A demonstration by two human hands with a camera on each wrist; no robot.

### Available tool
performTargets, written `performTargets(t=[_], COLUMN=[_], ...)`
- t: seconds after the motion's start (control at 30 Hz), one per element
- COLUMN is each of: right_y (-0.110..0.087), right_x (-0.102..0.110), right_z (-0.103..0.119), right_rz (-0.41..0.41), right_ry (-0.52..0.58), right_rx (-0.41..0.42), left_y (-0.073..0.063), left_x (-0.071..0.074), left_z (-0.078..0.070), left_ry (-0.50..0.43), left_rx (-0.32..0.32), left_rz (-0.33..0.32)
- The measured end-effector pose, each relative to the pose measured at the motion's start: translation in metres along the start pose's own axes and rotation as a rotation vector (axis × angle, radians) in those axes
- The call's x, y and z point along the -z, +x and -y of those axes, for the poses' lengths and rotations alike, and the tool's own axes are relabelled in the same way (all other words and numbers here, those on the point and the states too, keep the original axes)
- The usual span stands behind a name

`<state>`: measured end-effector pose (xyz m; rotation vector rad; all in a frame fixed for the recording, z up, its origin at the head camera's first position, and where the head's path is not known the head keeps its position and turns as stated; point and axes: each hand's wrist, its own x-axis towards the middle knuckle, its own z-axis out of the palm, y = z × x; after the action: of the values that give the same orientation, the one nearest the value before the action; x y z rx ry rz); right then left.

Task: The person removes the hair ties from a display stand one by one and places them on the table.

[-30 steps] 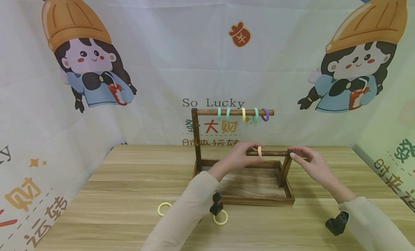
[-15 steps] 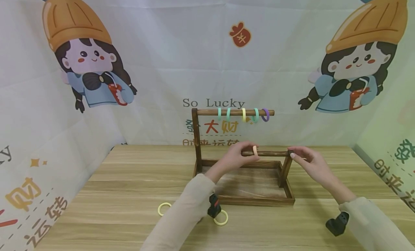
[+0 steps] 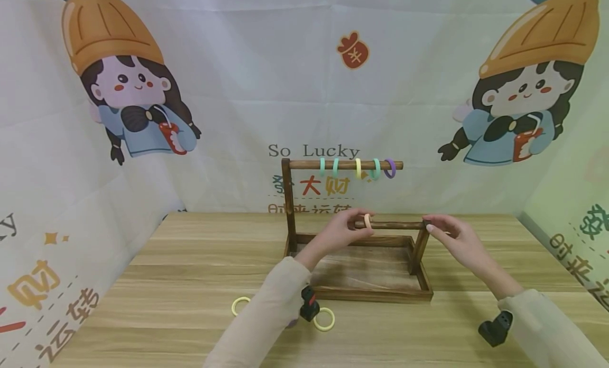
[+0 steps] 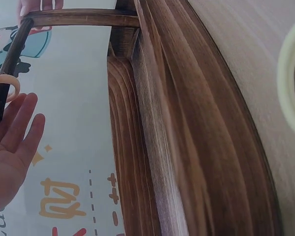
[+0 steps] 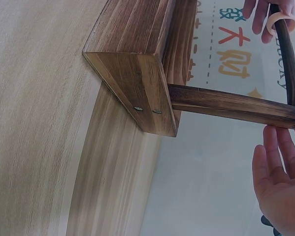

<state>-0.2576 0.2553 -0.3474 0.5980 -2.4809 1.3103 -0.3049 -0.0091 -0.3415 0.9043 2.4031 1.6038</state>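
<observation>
A dark wooden rack [image 3: 371,294] has a tray base and two bars on posts. My left hand [image 3: 333,233] pinches a peach ring [image 3: 367,221] between thumb and fingers. The ring goes round the lower bar [image 3: 397,226], near its free left end, as the left wrist view also shows. At the bar's other end, my right hand [image 3: 457,242] holds the top of the short post [image 3: 418,251] between thumb and fingers. Above, the upper bar [image 3: 303,165] carries several rings: green ones [image 3: 335,168], a yellow one [image 3: 358,168] and a purple one [image 3: 390,168] at the right.
Two pale yellow rings lie on the wooden table [image 3: 181,283]: one ring [image 3: 324,319] in front of the tray, another ring [image 3: 240,306] further left, partly behind the left sleeve [image 3: 266,310]. A bit of something purple [image 3: 292,323] shows beside that sleeve. A printed cloth [image 3: 228,119] hangs behind.
My left hand has moved left, sliding the peach ring along the lower bar towards its free end. My right hand has stayed on the post top.
</observation>
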Motion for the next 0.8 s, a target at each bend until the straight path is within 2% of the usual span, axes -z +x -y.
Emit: performTargets(t=[0.2,0.43,0.7,0.8], right_y=[0.000,0.000,0.000,0.000], right_x=[0.000,0.000,-0.001,-0.001], right_z=[-0.001,-0.001,-0.002,-0.003], right_rz=[0.003,0.001,-0.006,-0.008], right_ry=[-0.008,-0.015,-0.020,-0.016], right_rx=[-0.008,-0.015,-0.010,-0.004], left_y=[-0.003,-0.016,-0.008,-0.008], left_x=[0.003,0.008,0.008,0.009], left_z=[0.001,-0.019,0.007,0.009], left_ry=[-0.018,-0.046,-0.055,-0.052], left_rx=[-0.008,-0.007,-0.003,-0.003], left_rz=[0.012,0.005,0.006,0.006])
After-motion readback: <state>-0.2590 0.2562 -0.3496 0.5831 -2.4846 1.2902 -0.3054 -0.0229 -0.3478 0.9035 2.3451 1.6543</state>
